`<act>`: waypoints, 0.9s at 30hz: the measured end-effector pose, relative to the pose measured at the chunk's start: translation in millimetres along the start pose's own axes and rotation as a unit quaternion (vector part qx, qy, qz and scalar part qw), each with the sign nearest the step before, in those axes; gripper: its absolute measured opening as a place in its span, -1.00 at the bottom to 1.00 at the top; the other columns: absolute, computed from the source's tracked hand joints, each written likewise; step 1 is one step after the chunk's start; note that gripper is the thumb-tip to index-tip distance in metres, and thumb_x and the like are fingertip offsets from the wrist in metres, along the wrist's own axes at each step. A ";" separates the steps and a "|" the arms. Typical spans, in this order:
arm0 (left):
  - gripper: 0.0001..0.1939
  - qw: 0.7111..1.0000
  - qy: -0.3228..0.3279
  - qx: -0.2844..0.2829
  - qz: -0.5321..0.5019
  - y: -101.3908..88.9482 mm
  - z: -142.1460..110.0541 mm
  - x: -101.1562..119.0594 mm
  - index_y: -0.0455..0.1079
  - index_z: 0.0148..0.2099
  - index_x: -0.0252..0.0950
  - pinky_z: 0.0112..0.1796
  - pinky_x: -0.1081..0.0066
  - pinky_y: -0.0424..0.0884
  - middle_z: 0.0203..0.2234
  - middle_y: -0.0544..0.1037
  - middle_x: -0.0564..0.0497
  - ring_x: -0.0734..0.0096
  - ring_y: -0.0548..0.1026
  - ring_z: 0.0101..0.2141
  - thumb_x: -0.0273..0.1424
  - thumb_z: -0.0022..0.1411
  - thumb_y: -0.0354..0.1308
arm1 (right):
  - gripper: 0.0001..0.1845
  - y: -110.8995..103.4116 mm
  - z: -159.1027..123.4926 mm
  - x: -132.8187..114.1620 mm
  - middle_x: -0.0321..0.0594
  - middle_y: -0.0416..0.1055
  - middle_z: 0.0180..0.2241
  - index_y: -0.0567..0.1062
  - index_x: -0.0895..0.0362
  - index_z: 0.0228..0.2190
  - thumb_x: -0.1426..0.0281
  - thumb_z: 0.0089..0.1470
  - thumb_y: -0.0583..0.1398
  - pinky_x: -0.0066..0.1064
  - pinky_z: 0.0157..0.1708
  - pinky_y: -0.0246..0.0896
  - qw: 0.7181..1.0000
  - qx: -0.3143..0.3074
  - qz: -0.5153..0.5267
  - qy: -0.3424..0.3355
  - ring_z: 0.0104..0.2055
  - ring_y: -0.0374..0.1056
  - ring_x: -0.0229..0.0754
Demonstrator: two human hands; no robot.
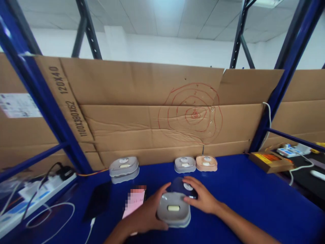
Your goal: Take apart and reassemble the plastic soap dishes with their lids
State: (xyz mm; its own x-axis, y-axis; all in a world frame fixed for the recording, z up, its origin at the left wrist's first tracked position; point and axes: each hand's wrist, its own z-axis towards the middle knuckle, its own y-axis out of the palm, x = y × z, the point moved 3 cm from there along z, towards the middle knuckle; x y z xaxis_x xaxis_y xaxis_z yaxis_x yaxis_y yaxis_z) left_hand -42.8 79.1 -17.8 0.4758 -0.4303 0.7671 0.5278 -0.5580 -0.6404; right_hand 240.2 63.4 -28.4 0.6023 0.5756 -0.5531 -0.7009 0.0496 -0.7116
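A grey oval plastic box (174,217) with a cream bar in its middle sits low in front of me. My left hand (149,210) is closed around its left side, thumb along the upper edge and fingers at the lower edge. Just behind it, my right hand (203,195) grips a dark blue rounded piece (179,184) with a round white sticker. My right thumb tip reaches the grey box's upper right rim. The underside of the dark blue piece is hidden, and whether it touches the box I cannot tell.
Along the cardboard wall (122,118) stand a grey stacked pair of boxes (124,174), a single grey box (185,166) and a peach box (207,165). A phone (134,201) and a dark flat slab (98,200) lie left. A power strip (33,210) edges the blue table (243,203).
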 end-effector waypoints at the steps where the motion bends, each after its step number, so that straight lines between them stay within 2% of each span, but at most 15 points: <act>1: 0.33 1.000 -0.005 -0.009 -0.001 -6.4 -3.2 3.4 -0.19 0.60 -0.06 0.34 -0.07 0.21 0.45 0.23 -0.25 -0.11 0.32 0.36 -0.28 -0.02 0.55 | -0.23 -2.5 0.6 0.8 0.18 0.36 0.32 0.40 0.10 0.30 -0.11 0.27 0.24 0.12 0.28 0.31 0.999 0.006 -0.032 -0.006 0.36 0.33 0.20; 3: 0.20 1.000 -0.004 -0.018 0.021 -14.5 -6.6 6.5 -0.08 0.58 -0.08 0.37 -0.08 0.15 0.48 0.18 -0.23 -0.13 0.26 0.40 -0.27 0.04 0.52 | -0.23 -5.5 0.5 2.8 0.17 0.38 0.30 0.40 0.09 0.29 -0.12 0.27 0.24 0.14 0.25 0.33 0.998 0.010 -0.063 -0.006 0.33 0.36 0.21; 5: 0.11 0.999 -0.004 -0.022 0.047 -15.3 -7.6 6.2 0.02 0.55 -0.13 0.36 -0.11 0.14 0.48 0.15 -0.23 -0.19 0.24 0.40 -0.23 0.08 0.50 | -0.23 -5.2 -1.1 5.4 0.12 0.34 0.34 0.38 0.06 0.31 -0.13 0.29 0.22 0.17 0.30 0.25 0.998 0.000 -0.055 0.013 0.37 0.31 0.19; 9: 0.00 0.997 0.002 -0.003 0.073 -8.0 -9.3 8.2 0.03 0.54 -0.18 0.32 -0.09 0.22 0.45 0.19 -0.19 -0.19 0.30 0.36 -0.20 0.19 0.42 | -0.25 -1.0 -5.1 7.6 0.07 0.26 0.40 0.32 0.07 0.35 -0.09 0.34 0.20 0.17 0.39 0.08 0.998 -0.022 -0.047 0.041 0.45 0.19 0.18; 14: -0.01 0.999 0.013 -0.027 0.043 -7.7 -16.1 17.2 0.17 0.45 -0.12 0.28 -0.03 0.29 0.32 0.35 -0.09 -0.14 0.38 0.28 -0.24 0.04 0.51 | -0.26 -0.8 -8.7 5.0 0.01 0.22 0.43 0.21 -0.02 0.42 -0.05 0.38 0.16 0.19 0.37 0.13 0.995 -0.045 -0.085 0.024 0.44 0.18 0.20; 18: -0.06 0.998 0.035 -0.046 0.022 -12.4 -19.0 23.4 0.27 0.38 -0.12 0.21 0.05 0.38 0.21 0.43 -0.03 -0.10 0.45 0.19 -0.19 -0.02 0.52 | -0.24 1.8 -9.6 7.5 -0.01 0.16 0.46 0.16 -0.03 0.45 -0.03 0.40 0.15 0.23 0.39 0.06 0.991 -0.070 -0.115 0.008 0.49 0.08 0.22; 22: -0.06 0.995 0.029 -0.047 0.081 -12.3 -12.4 25.3 0.23 0.40 -0.19 0.22 0.03 0.35 0.21 0.42 -0.09 -0.13 0.43 0.21 -0.15 0.04 0.50 | -0.41 0.0 -6.6 13.0 -0.04 0.12 0.48 0.24 -0.03 0.42 0.11 0.48 0.05 0.29 0.41 -0.05 0.985 -0.078 -0.151 0.011 0.53 -0.02 0.22; 27: 0.06 0.990 -0.005 -0.025 0.142 -8.0 -1.7 22.6 0.07 0.50 -0.16 0.24 -0.06 0.29 0.36 0.31 -0.24 -0.25 0.37 0.28 -0.10 0.09 0.50 | -0.47 -15.3 -2.0 9.2 -0.01 0.18 0.46 0.31 -0.04 0.38 0.16 0.49 0.05 0.31 0.38 0.01 0.988 -0.040 -0.148 0.017 0.53 0.01 0.21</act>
State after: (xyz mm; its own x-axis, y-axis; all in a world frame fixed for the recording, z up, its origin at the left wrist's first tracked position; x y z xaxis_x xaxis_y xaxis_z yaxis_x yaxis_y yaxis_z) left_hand -37.4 72.7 4.7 0.6071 -0.5670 0.5566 0.3363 -0.4513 -0.8266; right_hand 257.2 66.3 -23.5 0.7889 0.5188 -0.3294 -0.4609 0.1450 -0.8755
